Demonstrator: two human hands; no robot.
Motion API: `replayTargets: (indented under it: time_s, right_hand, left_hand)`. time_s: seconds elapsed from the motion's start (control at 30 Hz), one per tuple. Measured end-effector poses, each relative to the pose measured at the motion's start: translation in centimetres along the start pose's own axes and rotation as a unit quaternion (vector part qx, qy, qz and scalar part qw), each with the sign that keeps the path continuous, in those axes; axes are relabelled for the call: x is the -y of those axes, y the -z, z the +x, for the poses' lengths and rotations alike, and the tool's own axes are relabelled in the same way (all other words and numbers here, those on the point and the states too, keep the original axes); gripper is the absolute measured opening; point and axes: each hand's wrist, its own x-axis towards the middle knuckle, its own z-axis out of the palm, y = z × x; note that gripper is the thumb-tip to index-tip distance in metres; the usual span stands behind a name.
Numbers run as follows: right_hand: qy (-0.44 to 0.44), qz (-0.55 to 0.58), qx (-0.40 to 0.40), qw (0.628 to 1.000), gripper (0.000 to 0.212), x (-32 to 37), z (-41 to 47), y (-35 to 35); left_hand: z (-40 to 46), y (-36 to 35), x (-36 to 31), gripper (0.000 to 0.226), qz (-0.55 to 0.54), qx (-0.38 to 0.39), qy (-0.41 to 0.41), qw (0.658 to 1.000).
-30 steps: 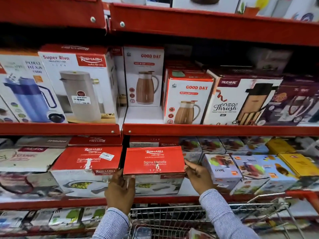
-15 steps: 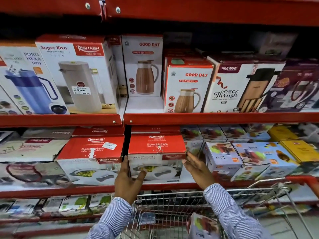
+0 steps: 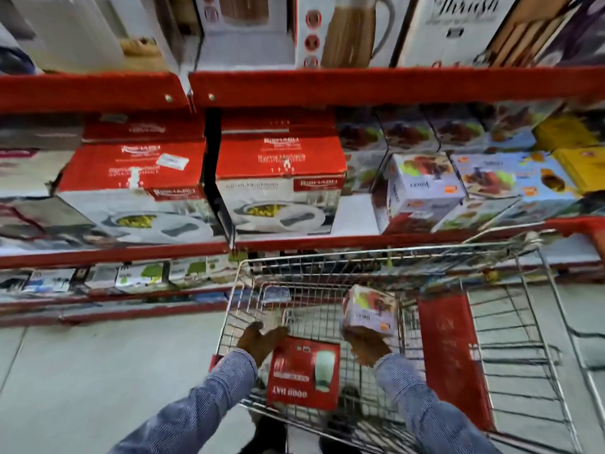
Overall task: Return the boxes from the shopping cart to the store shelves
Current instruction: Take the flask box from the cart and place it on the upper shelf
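Note:
Both my hands are down inside the wire shopping cart (image 3: 389, 251). A red "Good Day" box (image 3: 304, 376) lies flat on the cart floor. My left hand (image 3: 262, 341) hovers at its far left corner with fingers spread and nothing held. A small white juicer box (image 3: 370, 310) stands in the cart beyond it. My right hand (image 3: 366, 348) is against its near bottom edge; blur hides whether the fingers grip it. The red-and-white Sigma Marbella box (image 3: 278, 181) sits on the middle shelf (image 3: 409, 239) with no hand on it.
A matching red-and-white box (image 3: 131, 185) stands left of it, and juicer boxes (image 3: 422, 188) to its right with a gap between. Jug boxes fill the upper shelf (image 3: 360, 86). The cart's red seat flap (image 3: 448, 355) is on the right. Grey floor (image 3: 98, 371) lies left.
Both hands have left the Sigma Marbella box on the shelf and dropped into the cart. My view has tilted down toward the cart.

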Motion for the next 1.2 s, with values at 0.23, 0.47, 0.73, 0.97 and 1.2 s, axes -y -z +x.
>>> replayTargets:
  time_s: [0.23, 0.47, 0.73, 0.97, 1.2]
  right_hand:
    - [-0.142, 0.142, 0.058, 0.978, 0.034, -2.8, 0.2, -4.1]
    - [-0.052, 0.175, 0.020, 0.983, 0.019, -0.6, -1.6, -2.3]
    - [0.228, 0.167, -0.091, 0.955, 0.034, 5.7, -12.3, 3.7]
    - [0.403, 0.185, -0.145, 0.885, 0.032, 13.2, -20.5, 9.0]
    - [0.532, 0.182, -0.161, 0.811, 0.033, 21.1, -27.7, 12.4]
  left_hand:
    - [5.0, -2.8, 6.9, 0.077, 0.046, 0.052, 0.079, 0.994]
    - [1.8, -1.9, 4.4, 0.075, -0.021, 0.053, 0.042, 0.998]
    - [-11.9, 2.2, -4.1, 0.042, -0.085, 0.003, -0.126, 0.988]
    - [-21.2, 6.7, -10.4, 0.016, -0.122, -0.048, -0.333, 0.934]
    - [-26.9, 11.4, -15.8, 0.025, -0.105, -0.089, -0.503, 0.853]
